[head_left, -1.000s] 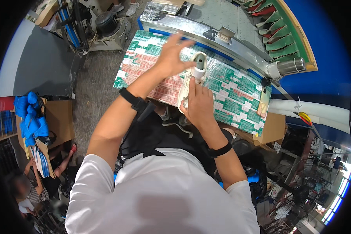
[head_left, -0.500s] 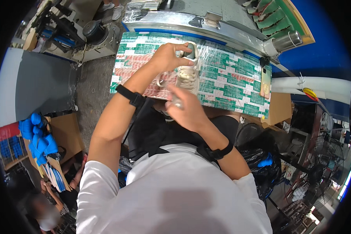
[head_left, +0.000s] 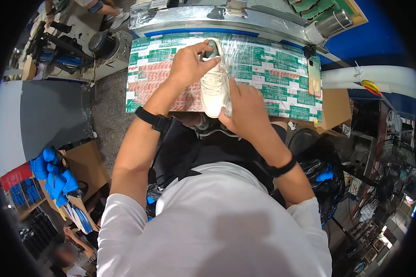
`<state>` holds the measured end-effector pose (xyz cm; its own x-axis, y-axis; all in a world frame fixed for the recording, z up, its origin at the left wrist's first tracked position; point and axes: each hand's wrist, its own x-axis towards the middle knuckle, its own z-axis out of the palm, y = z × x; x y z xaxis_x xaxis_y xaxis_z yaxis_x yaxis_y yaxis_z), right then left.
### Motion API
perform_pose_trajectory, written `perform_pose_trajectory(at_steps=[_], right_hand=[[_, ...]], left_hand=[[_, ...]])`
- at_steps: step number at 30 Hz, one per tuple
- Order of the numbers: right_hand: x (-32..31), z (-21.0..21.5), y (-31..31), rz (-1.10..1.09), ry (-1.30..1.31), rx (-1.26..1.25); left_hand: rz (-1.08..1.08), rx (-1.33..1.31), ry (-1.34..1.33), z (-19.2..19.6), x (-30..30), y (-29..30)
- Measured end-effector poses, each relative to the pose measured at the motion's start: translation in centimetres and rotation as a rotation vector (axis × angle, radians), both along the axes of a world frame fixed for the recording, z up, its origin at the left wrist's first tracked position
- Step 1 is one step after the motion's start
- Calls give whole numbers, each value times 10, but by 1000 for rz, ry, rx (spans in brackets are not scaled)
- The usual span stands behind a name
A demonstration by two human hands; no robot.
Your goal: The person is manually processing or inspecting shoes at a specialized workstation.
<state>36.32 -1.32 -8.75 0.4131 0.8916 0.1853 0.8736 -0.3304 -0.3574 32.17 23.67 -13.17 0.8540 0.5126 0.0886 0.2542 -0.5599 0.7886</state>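
Note:
A white lace-up sneaker [head_left: 213, 92] lies sole down on a taped tabletop [head_left: 263, 64], its toe toward me. At the far end my left hand [head_left: 189, 64] grips the collar, thumb and fingers closed on the rim beside the grey-green lining. My right hand [head_left: 247, 108] is at the shoe's right side near the toe, with the thumb by the toe edge and the fingers bent along the side. A small greyish thing shows in its grasp, too covered by the hand to name.
A phone [head_left: 314, 76] lies at the tabletop's right end. Behind runs a metal rail [head_left: 185, 21] with a cylinder [head_left: 335, 21] at its right. A grey panel [head_left: 55, 120] and blue bundles [head_left: 55, 177] are to the left. Another person [head_left: 71, 254] is at lower left.
My right hand has moved from in front of the shoe, left of its toe, to the shoe's right side. My left hand keeps its hold on the collar; the whole view has shifted somewhat.

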Motion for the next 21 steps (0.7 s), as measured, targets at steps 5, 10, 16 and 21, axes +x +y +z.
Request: perform_pose_trajectory(at_steps=[5, 10, 16, 21], right_hand=[[2, 39, -59, -26, 115, 21], [4, 0, -19, -39, 303, 189], [10, -21, 14, -50, 293, 191], [4, -8, 8, 29, 145, 100]], left_hand=[[13, -128, 0, 1, -6, 0], [-6, -144, 56, 5, -2, 2], [-53, -292, 8, -5, 2, 4], [-55, -212, 2, -2, -4, 7]])
